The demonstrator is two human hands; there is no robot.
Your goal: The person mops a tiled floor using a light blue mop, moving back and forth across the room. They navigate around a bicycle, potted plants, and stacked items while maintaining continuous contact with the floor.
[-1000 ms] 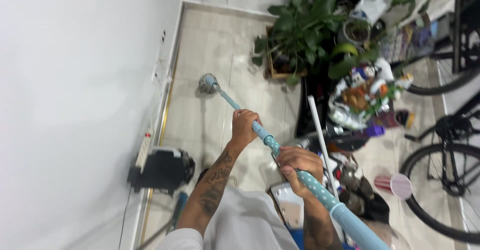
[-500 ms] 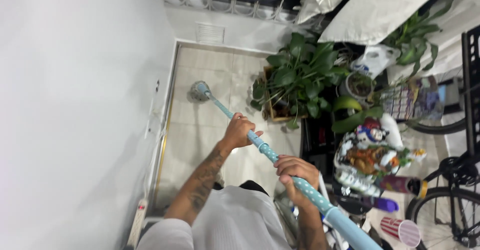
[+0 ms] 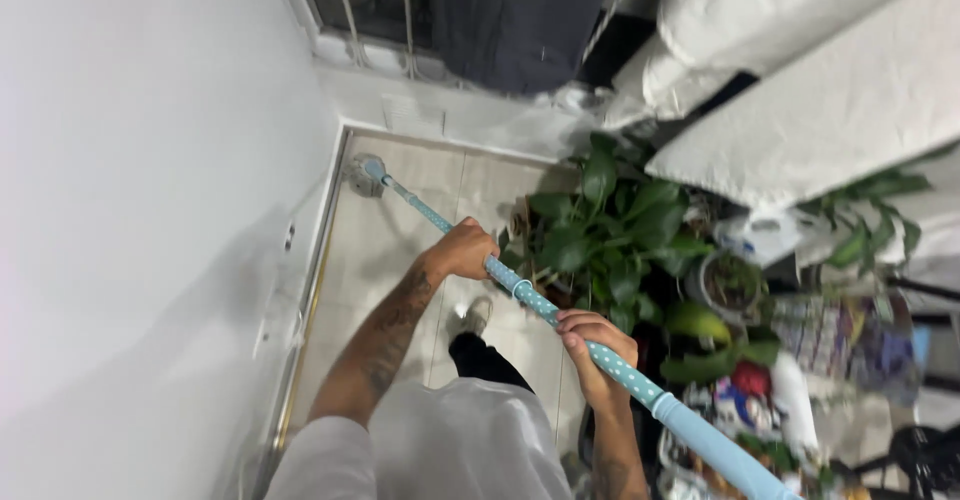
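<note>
Both hands close around the dotted blue mop handle (image 3: 530, 297): the left hand (image 3: 462, 250) farther down, the right hand (image 3: 592, 343) higher. The mop head (image 3: 364, 174) sits in the floor's (image 3: 390, 245) far corner, beside the white wall (image 3: 150, 160), near the potted plant (image 3: 610, 235).

Bare floor (image 3: 385, 260) between wall (image 3: 150, 160) and plant (image 3: 610, 240)

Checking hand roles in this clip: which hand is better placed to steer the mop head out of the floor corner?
Left. The left hand grips the dotted blue mop handle lower down, nearer the mop head in the corner; the right hand grips higher up, probably better suited to pivoting.
</note>
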